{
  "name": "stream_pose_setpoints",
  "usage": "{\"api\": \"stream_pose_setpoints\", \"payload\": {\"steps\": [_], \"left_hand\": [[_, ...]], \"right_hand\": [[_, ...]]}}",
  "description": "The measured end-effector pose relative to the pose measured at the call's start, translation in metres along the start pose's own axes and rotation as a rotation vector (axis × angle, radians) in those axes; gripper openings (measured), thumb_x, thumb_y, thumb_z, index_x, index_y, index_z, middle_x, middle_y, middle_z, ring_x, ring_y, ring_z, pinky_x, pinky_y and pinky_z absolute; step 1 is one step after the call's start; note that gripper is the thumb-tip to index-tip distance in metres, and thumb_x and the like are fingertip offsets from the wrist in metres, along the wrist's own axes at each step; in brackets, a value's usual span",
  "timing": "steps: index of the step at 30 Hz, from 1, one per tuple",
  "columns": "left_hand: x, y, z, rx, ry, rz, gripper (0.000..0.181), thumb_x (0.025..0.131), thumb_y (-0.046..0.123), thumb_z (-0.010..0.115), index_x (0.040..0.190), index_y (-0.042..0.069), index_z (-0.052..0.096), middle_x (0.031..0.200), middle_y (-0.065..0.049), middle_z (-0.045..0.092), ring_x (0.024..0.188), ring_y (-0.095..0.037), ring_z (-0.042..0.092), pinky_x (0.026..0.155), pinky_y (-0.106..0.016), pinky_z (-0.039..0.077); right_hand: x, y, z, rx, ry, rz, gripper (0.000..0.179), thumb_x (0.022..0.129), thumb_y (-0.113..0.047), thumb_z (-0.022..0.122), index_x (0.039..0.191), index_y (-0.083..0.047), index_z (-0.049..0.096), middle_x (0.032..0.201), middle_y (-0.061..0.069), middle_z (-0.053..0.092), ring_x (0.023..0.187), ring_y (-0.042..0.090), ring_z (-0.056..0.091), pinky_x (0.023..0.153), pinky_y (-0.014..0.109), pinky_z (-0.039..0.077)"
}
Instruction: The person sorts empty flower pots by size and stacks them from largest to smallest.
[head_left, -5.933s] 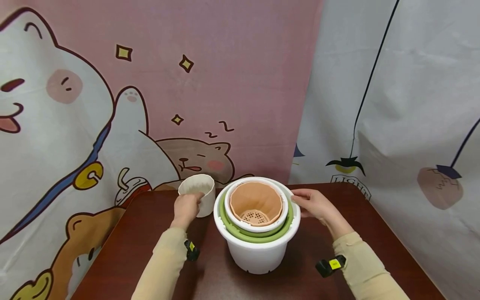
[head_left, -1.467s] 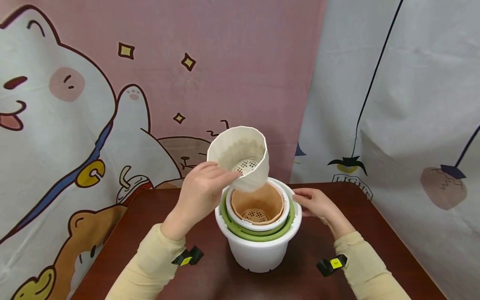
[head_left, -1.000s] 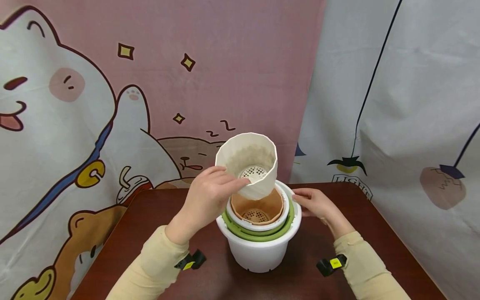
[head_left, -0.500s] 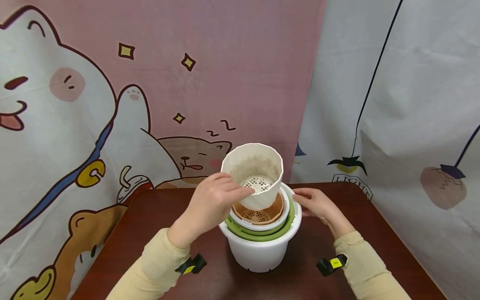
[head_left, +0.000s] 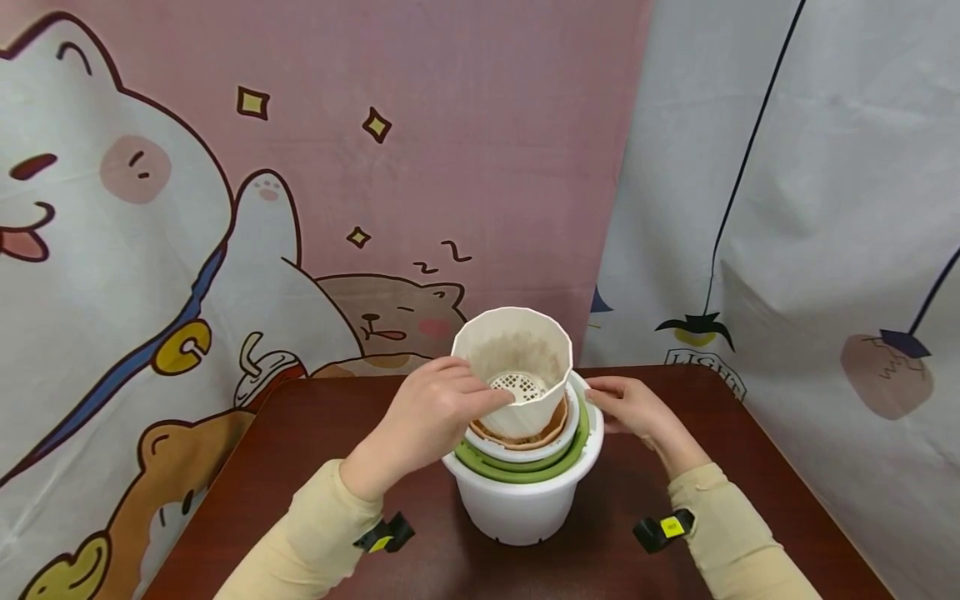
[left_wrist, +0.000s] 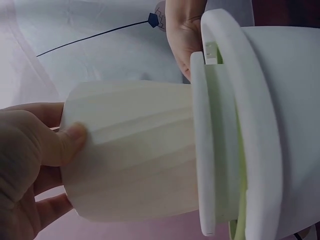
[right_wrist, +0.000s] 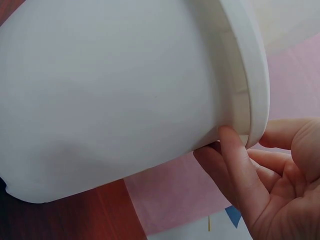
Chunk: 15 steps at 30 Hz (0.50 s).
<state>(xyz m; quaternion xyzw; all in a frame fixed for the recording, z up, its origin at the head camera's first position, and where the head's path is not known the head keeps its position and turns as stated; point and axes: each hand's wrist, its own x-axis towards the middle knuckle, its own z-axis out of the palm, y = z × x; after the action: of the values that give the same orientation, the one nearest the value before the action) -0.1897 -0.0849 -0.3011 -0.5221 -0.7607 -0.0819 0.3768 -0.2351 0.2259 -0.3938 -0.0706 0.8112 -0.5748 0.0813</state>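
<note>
My left hand (head_left: pixel 442 404) pinches the near rim of a cream flower pot (head_left: pixel 513 350) with a perforated base, thumb and fingers on either side of its wall. The cream pot's lower part is inside the orange pot (head_left: pixel 557 423), whose rim mostly lies behind it. That pot sits in a smaller white pot (head_left: pixel 573 421), inside a green pot (head_left: pixel 525 477), inside a large white pot (head_left: pixel 517 512) upright on the table. In the left wrist view, the cream pot (left_wrist: pixel 135 155) tapers into the nest. My right hand (head_left: pixel 633 404) grips the large pot's rim, fingers curled under it (right_wrist: pixel 270 175).
The dark red-brown table (head_left: pixel 322 467) lies under the nested pots. Behind it hangs a pink cloth (head_left: pixel 480 167) with cartoon animals, and a pale cloth (head_left: pixel 787 208) with lamp drawings covers the right side. A black camera is strapped on each wrist.
The cream pot stood on the table left of the nest, was lifted above it, and has since come down and slightly right into the orange pot. My right hand stays on the rim.
</note>
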Motion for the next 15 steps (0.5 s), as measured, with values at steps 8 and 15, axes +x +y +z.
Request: {"api": "stream_pose_setpoints", "payload": {"steps": [8, 15], "left_hand": [[-0.003, 0.002, 0.006, 0.013, -0.036, 0.008, 0.038, 0.078, -0.011, 0.068, 0.099, 0.02, 0.078, 0.076, 0.008, 0.068, 0.074, -0.012, 0.063, 0.082, -0.028, 0.052], [-0.006, 0.004, 0.015, 0.025, -0.054, 0.005, 0.036, 0.078, -0.009, 0.069, 0.097, 0.021, 0.078, 0.074, 0.009, 0.068, 0.072, -0.012, 0.062, 0.079, -0.027, 0.051]], "right_hand": [[0.0, 0.002, 0.001, -0.009, 0.005, -0.002, 0.049, 0.1, -0.017, 0.06, 0.137, 0.012, 0.049, 0.119, 0.025, 0.064, 0.086, 0.02, 0.069, 0.071, 0.039, 0.06], [0.001, 0.002, 0.001, -0.007, 0.006, 0.004, 0.049, 0.1, -0.018, 0.06, 0.137, 0.012, 0.049, 0.118, 0.024, 0.065, 0.086, 0.021, 0.069, 0.071, 0.039, 0.06]]}}
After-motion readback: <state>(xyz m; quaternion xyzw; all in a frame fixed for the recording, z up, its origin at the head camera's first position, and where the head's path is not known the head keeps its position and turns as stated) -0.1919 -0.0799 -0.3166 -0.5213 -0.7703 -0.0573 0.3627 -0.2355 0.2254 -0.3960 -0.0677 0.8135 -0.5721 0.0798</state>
